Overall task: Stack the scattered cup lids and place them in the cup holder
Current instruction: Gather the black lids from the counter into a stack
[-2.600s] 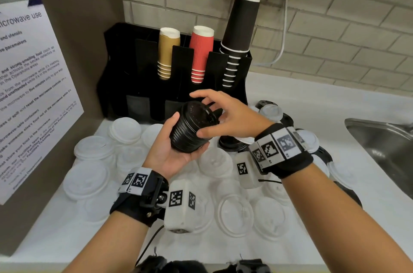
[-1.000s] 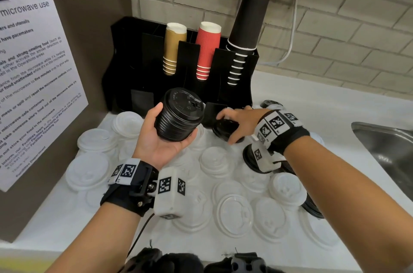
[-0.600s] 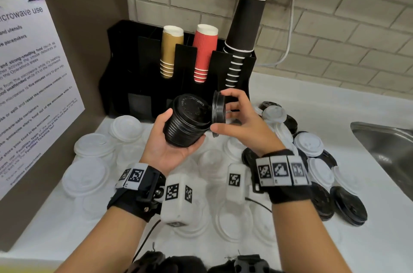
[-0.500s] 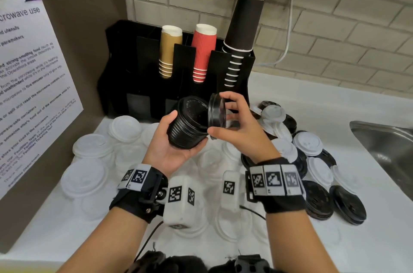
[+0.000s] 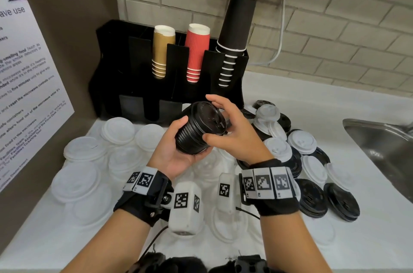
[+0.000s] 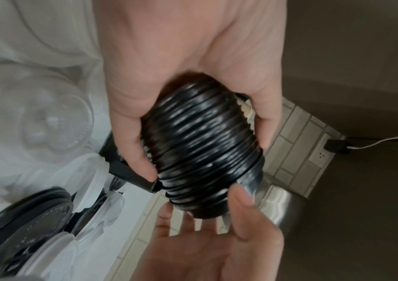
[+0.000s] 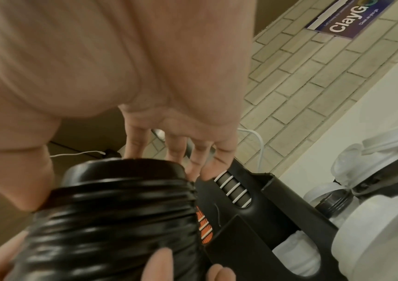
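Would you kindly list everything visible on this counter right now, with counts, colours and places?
Stack of black plastic cup lids: one, black, held above the counter.
Loose white plastic lids: many, white, scattered across the counter.
Loose black plastic lids: several, black, right side near the sink.
Black cup holder: one, against the brick wall, holding gold, red and black paper cup stacks.
Steel sink: one, far right.
Printed notice: one, left wall.
Left hand: grips the stack.
Right hand: fingers spread at the stack's top.
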Available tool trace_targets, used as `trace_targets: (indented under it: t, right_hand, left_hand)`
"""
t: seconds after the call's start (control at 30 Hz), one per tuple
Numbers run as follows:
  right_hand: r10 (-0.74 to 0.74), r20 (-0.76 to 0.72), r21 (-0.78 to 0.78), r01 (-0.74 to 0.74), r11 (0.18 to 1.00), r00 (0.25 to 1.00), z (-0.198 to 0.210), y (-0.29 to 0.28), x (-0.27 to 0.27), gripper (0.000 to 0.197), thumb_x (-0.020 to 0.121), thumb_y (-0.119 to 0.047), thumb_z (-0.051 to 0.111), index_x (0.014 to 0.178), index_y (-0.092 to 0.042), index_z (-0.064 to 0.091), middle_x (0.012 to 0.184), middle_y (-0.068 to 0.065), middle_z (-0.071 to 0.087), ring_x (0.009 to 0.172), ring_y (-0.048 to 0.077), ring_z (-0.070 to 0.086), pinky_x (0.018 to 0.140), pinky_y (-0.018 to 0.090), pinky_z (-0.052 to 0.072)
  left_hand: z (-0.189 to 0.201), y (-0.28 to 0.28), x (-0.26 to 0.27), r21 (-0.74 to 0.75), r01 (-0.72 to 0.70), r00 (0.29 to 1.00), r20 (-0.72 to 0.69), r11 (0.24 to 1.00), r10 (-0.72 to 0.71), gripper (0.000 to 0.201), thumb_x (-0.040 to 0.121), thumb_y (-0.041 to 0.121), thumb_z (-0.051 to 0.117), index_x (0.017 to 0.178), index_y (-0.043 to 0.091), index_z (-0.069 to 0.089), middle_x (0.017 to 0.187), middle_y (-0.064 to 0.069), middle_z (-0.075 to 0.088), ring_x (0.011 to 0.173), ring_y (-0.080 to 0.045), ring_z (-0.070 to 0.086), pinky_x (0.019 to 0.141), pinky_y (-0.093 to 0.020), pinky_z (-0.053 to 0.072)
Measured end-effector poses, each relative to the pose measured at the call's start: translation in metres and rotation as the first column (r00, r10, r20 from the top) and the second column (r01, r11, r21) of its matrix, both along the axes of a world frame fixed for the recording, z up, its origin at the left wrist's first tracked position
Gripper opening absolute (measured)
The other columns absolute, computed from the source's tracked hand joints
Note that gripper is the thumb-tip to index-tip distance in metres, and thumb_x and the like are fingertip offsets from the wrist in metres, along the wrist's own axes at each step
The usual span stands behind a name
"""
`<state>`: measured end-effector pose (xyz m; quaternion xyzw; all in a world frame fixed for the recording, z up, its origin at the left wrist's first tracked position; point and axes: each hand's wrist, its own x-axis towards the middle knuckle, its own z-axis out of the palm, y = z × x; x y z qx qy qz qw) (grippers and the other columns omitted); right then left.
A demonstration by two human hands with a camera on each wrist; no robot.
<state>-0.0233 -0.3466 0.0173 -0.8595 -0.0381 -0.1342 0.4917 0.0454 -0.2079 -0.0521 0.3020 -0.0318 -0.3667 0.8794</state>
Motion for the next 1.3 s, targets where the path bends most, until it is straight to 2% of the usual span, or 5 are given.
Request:
trace_targets:
  t: [0.3, 0.47, 0.63, 1.0, 1.3]
  right_hand:
    - [-0.19, -0.019, -0.073, 0.189, 0.979, 0.982, 0.017, -0.041, 0.003, 0.047, 0.084, -0.03, 0.071, 0.126, -0.033, 0.052, 0.12, -0.018, 0.053, 0.107, -0.008, 0.048, 0.084, 0.006, 0.04]
    - [-0.36, -0.514, -0.715, -0.158, 0.681, 0.778, 0.022, -0.079, 0.009, 0.048, 0.082, -0.043, 0.069, 0.12, -0.016, 0.06, 0.121, 0.003, 0.06, 0.111, 0.021, 0.056, 0.093, 0.033, 0.047]
    - [-0.538, -0.554, -0.829, -0.359, 0.429, 0.635, -0.004, -0.078, 0.005, 0.077, 0.067, -0.051, 0.078, 0.131, -0.021, 0.048, 0.127, 0.003, 0.054, 0.126, 0.026, 0.037, 0.097, 0.042, 0.039]
    - [-0.484, -0.549, -0.773, -0.192, 0.605, 0.681, -0.013, -0.081, 0.001, 0.067, 0.064, -0.044, 0.077, 0.117, -0.036, 0.036, 0.1, -0.001, 0.048, 0.107, 0.029, 0.037, 0.09, 0.04, 0.037]
    - [-0.116, -0.315, -0.037, 0.11, 0.993, 0.942, 0.02, -0.073, -0.002, 0.053, 0.075, -0.012, 0.078, 0.116, -0.026, 0.048, 0.097, -0.008, 0.056, 0.081, 0.006, 0.062, 0.064, 0.011, 0.05]
  left_hand:
    - [0.005, -0.001, 0.002, -0.111, 0.004, 0.995, -0.102, 0.994, -0.016, 0.062, 0.078, 0.049, 0.061, 0.127, 0.01, 0.065, 0.129, -0.022, 0.061, 0.119, -0.04, 0.058, 0.098, -0.051, 0.048]
    - [0.009, 0.002, 0.005, -0.171, -0.064, 0.988, -0.147, 0.983, 0.039, 0.07, 0.074, 0.049, 0.063, 0.132, 0.01, 0.057, 0.13, -0.026, 0.059, 0.12, -0.046, 0.056, 0.092, -0.057, 0.049]
    - [0.011, 0.001, 0.004, -0.19, -0.087, 0.989, -0.134, 0.978, 0.062, 0.059, 0.077, 0.048, 0.063, 0.125, 0.013, 0.062, 0.129, -0.019, 0.063, 0.115, -0.037, 0.062, 0.091, -0.051, 0.053]
    - [0.013, 0.002, -0.002, -0.119, -0.026, 0.992, -0.127, 0.993, 0.011, 0.064, 0.076, 0.05, 0.061, 0.131, 0.018, 0.057, 0.127, -0.018, 0.064, 0.12, -0.039, 0.059, 0.092, -0.059, 0.047]
    - [0.01, 0.002, 0.001, -0.166, -0.001, 0.999, -0.041, 0.986, -0.005, 0.054, 0.086, 0.042, 0.057, 0.128, 0.008, 0.059, 0.127, -0.019, 0.064, 0.113, -0.032, 0.064, 0.083, -0.044, 0.058]
